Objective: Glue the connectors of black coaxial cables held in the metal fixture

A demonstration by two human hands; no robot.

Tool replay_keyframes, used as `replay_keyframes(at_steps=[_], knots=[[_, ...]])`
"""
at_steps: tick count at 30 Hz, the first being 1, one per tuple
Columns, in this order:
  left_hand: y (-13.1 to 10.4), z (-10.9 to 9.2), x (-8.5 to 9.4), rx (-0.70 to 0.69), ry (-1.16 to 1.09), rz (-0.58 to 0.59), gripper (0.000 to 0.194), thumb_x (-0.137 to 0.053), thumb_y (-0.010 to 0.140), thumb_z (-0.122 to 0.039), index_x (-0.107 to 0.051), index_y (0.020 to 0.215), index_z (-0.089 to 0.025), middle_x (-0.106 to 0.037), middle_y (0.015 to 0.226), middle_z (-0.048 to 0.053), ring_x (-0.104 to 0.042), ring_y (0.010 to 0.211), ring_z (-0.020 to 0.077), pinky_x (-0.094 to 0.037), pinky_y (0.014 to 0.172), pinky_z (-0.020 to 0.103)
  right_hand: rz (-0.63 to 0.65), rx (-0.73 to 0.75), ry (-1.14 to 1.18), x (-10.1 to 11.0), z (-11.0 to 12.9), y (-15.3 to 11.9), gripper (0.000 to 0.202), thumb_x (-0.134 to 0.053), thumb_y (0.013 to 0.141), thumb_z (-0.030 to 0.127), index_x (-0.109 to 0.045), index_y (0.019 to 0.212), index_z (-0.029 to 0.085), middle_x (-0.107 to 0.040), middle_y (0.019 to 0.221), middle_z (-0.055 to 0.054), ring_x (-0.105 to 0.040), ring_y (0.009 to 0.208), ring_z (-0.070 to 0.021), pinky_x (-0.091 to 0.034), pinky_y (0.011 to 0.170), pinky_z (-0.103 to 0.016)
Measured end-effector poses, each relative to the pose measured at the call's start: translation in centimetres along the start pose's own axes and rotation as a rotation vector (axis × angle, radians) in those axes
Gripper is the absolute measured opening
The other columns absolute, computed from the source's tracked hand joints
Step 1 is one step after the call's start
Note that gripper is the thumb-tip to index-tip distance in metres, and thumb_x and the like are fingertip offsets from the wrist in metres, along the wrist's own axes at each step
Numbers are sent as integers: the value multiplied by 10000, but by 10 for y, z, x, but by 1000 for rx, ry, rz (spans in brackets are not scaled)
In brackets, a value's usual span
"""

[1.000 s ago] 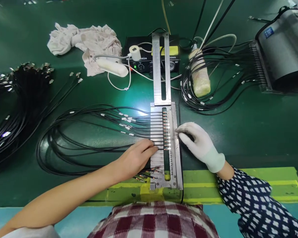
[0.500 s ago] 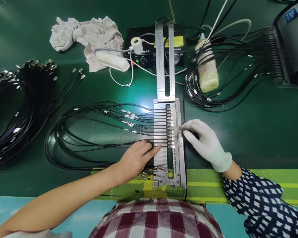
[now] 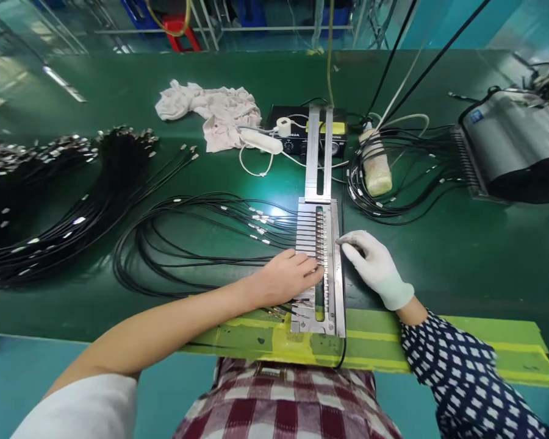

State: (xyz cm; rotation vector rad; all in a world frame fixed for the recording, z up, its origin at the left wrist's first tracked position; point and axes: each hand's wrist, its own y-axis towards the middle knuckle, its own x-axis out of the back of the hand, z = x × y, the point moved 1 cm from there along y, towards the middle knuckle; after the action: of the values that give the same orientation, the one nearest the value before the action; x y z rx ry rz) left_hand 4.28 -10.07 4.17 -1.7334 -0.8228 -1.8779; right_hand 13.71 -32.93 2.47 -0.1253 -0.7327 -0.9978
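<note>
My left hand (image 3: 287, 278) is bare and lies palm down over a metal jig (image 3: 305, 244). Its thumb and forefinger come together at the slot, on the end of a black cable. Several black cables (image 3: 196, 264) loop in from the left, their tips side by side across the slot. Other loose cable ends (image 3: 279, 312) lie below the hand. My right hand (image 3: 370, 259), in a white glove, pinches the jig's right edge with thumb and forefinger. The left palm hides part of the jig and some cables.
A large bundle of black cables (image 3: 114, 177) lies at left. Behind the jig are a black control box (image 3: 293, 146), a crumpled cloth (image 3: 229, 110) and a small white lamp (image 3: 260, 141). To the right are a wrapped bottle (image 3: 376, 164), more cables and a grey machine (image 3: 516, 140).
My left hand has moved right and forward along the jig, its fingertips now at the slot. My right hand stays at the jig's edge. The head view has tilted up, showing more background.
</note>
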Motion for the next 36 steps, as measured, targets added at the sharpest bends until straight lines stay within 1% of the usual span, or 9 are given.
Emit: replay_keyframes(at_steps=[4, 8, 13, 16, 18, 22, 25, 32, 36], knots=[[4, 2, 3, 2, -54, 25, 263, -446, 986, -92, -602, 1190, -148, -653, 1008, 86, -575, 896, 199, -374, 738, 334, -4, 6, -2, 0, -1, 1, 231, -515, 1027, 385, -683, 995, 230, -680, 1044, -73, -636, 1007, -278, -510, 906, -438], [-7, 5, 13, 118, -179, 39, 274, -419, 1002, -107, -609, 1185, -181, -668, 988, 69, -583, 884, 198, -389, 732, 323, 3, 16, -3, 1, -1, 1, 212, -525, 1021, 366, -689, 1002, 233, -678, 1040, -65, -640, 998, -274, -507, 909, -434], [-73, 9, 40, 307, -515, 107, 222, -500, 1030, -283, -571, 1209, -172, -667, 1095, 73, -598, 997, 198, -444, 873, 298, 4, 22, -13, 1, -2, 1, 200, -539, 1016, 368, -695, 1011, 243, -680, 1040, -56, -641, 1001, -279, -501, 917, -433], [-114, 10, 46, 398, -408, 226, 288, -638, 958, -325, -576, 1194, -171, -638, 1097, 89, -586, 1007, 235, -452, 850, 325, -1, 11, -17, 1, -3, 2, 216, -544, 1013, 405, -694, 1006, 251, -682, 1041, -64, -640, 992, -296, -499, 907, -448], [-128, 10, 43, 403, -298, 260, 186, -594, 973, -271, -602, 1129, -171, -628, 1027, 81, -583, 932, 225, -453, 809, 326, 4, -1, -15, 2, -4, 2, 231, -539, 1014, 430, -690, 1002, 256, -681, 1042, -71, -640, 982, -302, -498, 901, -456], [-130, 10, 36, 300, -192, 200, 201, -433, 1019, -208, -625, 1029, -152, -613, 932, 70, -576, 773, 181, -461, 725, 298, 12, 0, -10, 2, -6, 2, 238, -536, 1018, 440, -684, 990, 256, -678, 1036, -65, -643, 965, -294, -502, 886, -444], [-125, 13, 34, 343, -172, 93, 255, -373, 1050, -220, -615, 1065, -142, -634, 952, 77, -596, 772, 171, -466, 720, 292, 6, 9, -12, 1, -6, 2, 225, -540, 1019, 422, -686, 997, 252, -677, 1035, -58, -640, 975, -282, -500, 887, -428], [-121, 19, 34, 559, -675, 8, 193, -427, 1053, -273, -594, 1042, -177, -626, 988, 67, -595, 885, 158, -475, 784, 253, 18, -6, -5, 1, -8, 0, 234, -526, 1027, 418, -684, 1006, 247, -675, 1065, -65, -634, 1009, -283, -489, 922, -428], [-123, 16, 48, 548, -667, -78, 161, -423, 1037, -217, -576, 1061, -172, -638, 991, 68, -589, 903, 164, -456, 823, 284, 17, -2, 0, 0, -7, 0, 207, -532, 1029, 395, -685, 1014, 257, -672, 1060, -54, -633, 1006, -276, -488, 914, -418]])
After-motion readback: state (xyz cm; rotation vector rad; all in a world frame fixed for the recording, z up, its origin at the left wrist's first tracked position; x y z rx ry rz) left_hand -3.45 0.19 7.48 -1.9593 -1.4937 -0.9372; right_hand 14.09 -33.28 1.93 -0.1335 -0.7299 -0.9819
